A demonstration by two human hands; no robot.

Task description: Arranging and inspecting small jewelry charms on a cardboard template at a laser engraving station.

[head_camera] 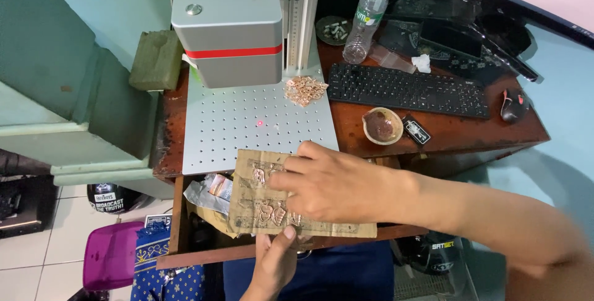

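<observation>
Purple plastic tub (111, 256) on the tile floor, contents not visible. Open drawer (185, 239) holds crumpled foil wrappers (210, 193). Left hand (272, 264) pinches the lower edge of a flat, worn cardboard sheet (247, 205) carrying small coppery cut-out pieces (272, 214), thumb on top. Right hand (334, 183) lies over the sheet, fingers loosely spread, gripping nothing. Perforated metal plate (235, 128) behind bears a coppery pile (304, 89). Round bowl (382, 126) holds something brownish; clear plastic bottle (366, 19) stands upright.
</observation>
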